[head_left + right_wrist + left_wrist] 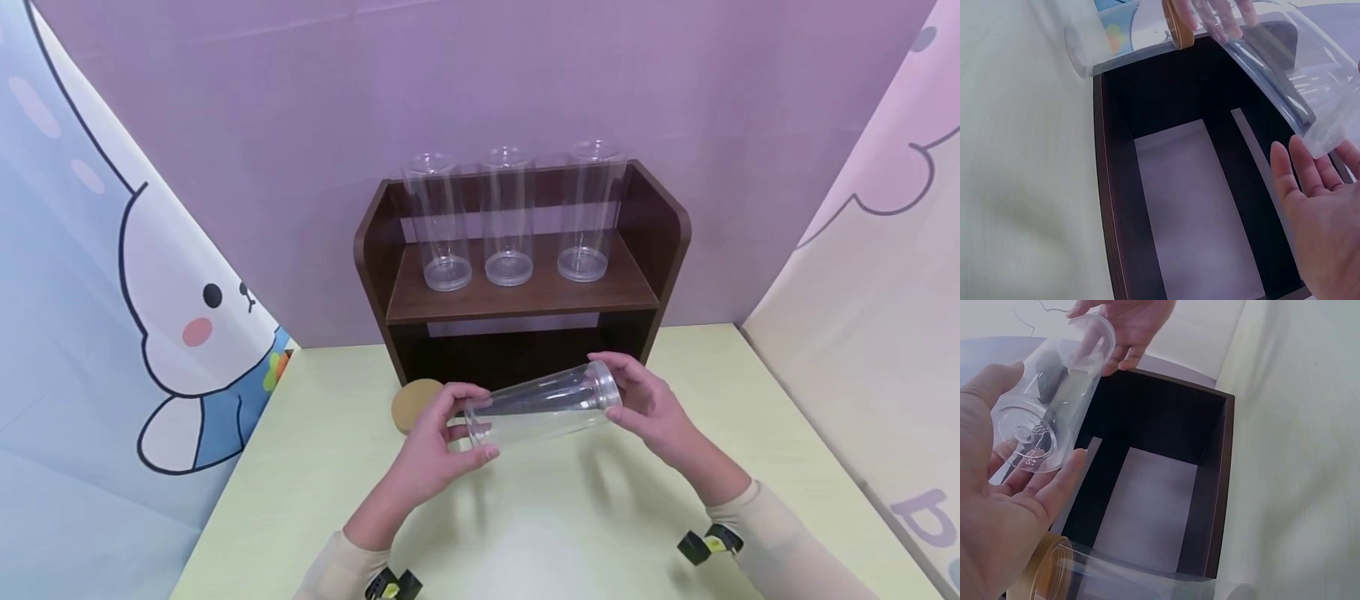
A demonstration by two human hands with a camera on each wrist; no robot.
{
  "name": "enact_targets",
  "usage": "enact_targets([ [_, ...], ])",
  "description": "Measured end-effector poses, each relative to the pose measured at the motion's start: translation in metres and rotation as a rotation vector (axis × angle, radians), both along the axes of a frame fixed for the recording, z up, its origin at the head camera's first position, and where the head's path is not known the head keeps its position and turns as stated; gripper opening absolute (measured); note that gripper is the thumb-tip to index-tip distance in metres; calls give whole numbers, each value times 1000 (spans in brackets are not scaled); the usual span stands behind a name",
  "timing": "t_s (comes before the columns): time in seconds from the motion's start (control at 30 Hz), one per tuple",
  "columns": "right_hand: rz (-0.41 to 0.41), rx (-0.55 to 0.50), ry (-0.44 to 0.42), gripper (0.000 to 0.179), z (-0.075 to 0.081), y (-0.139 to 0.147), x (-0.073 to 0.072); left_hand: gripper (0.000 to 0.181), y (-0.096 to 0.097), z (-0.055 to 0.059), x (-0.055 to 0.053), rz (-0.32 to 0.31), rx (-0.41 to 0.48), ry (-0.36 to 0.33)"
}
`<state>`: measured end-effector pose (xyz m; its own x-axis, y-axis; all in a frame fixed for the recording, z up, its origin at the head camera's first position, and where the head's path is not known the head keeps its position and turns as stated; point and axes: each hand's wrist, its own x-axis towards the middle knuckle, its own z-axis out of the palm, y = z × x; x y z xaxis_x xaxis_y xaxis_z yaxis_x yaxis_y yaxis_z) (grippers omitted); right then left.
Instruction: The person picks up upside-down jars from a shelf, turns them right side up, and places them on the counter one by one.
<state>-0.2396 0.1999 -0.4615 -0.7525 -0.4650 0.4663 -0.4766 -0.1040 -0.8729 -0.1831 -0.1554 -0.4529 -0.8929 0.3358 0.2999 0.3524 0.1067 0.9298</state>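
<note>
A clear plastic jar [543, 410] is held sideways above the table, in front of the shelf, its right end a little higher. My left hand [435, 454] grips its left end between thumb and fingers. Around the thick-ringed right end, my right hand [651, 408] holds with thumb below and fingers above. The left wrist view shows a round end disc of the jar [1029, 434] near the left palm. Just beyond the left hand is a gold lid [415, 403]; the right wrist view shows this lid [1179, 25] on another clear jar [1082, 53] beside the shelf.
A dark brown two-tier shelf [525, 307] stands at the table's back. Three clear jars [441, 221] [508, 217] [591, 212] stand upright on its upper board. Printed cloths hang left and right, and a purple cloth [480, 75] hangs behind. The table [315, 500] is pale green.
</note>
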Motion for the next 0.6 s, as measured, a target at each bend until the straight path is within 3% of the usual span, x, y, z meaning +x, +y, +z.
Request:
enact_targets([
  [0.27,-34,-46,32,59,5,-3,0,70,5,-3,1,3,-75,7],
  [0.47,65,-192,36,54,4,-9,-4,74,11,-12,0,-22,-104,24],
  [0.6,66,-234,8,48,5,-15,-3,78,14,-19,1,-34,-147,0],
])
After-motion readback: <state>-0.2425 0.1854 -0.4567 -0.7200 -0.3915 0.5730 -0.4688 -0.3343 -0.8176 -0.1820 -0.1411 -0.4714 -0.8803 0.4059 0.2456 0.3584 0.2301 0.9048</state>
